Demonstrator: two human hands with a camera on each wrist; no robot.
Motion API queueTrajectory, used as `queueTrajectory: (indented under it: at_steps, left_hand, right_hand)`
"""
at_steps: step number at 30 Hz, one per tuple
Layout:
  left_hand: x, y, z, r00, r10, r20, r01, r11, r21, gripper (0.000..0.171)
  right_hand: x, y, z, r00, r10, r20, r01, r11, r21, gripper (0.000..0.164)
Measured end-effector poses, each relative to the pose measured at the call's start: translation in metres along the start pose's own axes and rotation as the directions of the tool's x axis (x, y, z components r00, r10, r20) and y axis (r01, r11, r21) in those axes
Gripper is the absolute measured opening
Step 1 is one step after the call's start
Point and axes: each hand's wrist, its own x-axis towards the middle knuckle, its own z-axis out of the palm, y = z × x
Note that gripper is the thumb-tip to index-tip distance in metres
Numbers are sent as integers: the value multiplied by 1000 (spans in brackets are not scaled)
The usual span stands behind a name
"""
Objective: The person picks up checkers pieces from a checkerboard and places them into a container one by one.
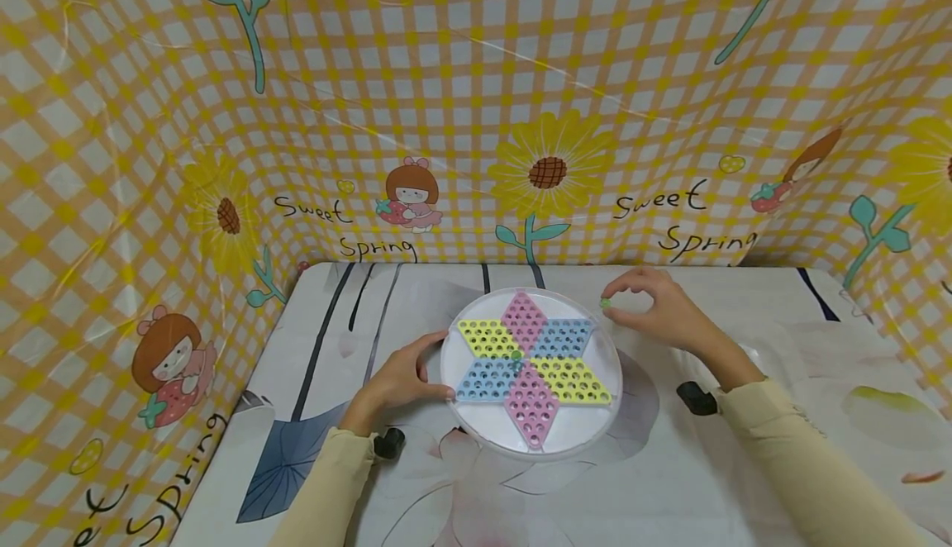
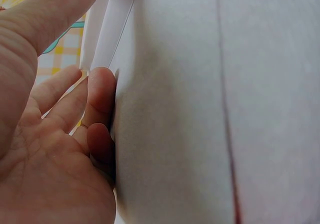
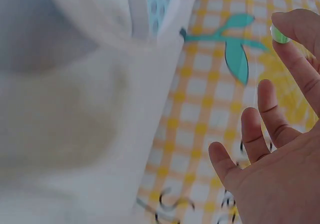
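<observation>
Left hand at game board rim, right hand with green marble by the far-right edge.
Left: thumb and fingers apart, touching rim, not wrapped round it; a shove there could probably slide the board and jostle the seated marble near the star's centre. Right: thumb and index fingertip clamped on the green marble, other fingers spread; small round piece, thin pinch, so it could slip, bounce off the rim and roll away. Surface: blue leaf print at left, pale tablecloth with dark stems and faded flowers, looks smooth, likely little to stop a roll. Room: yellow-orange checked sheet on left, back and right, sunflowers, "Sweet Spring" lettering; nothing beyond visible.
</observation>
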Motion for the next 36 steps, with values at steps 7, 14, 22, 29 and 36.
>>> queueTrajectory:
  at_steps: [7, 14, 22, 29, 36]
  left_hand:
    - [-1, 2, -1, 1000, -1, -4, 1, 1000, -6, 97]
    - [-1, 0, 2, 1000, 9, 4, -9, 1000, -1, 96]
    - [-2, 2, 2, 1000, 6, -14, -6, 1000, 8, 97]
    - [-2, 2, 2, 1000, -7, -9, 7, 1000, 6, 96]
    - [-3, 2, 2, 1000, -3, -7, 3, 1000, -5, 97]
  right_hand:
    - [-27, 20, -37, 997, 21, -76, -24, 999, -28, 18]
    - [-64, 51, -67, 982, 145, -120, -155, 985, -73, 24]
    - [-115, 85, -90, 959, 225, -172, -243, 965, -94, 23]
    - [-139, 101, -96, 940, 299, -167, -320, 939, -122, 28]
    - [-147, 107, -90, 938, 296, -177, -315, 945, -89, 27]
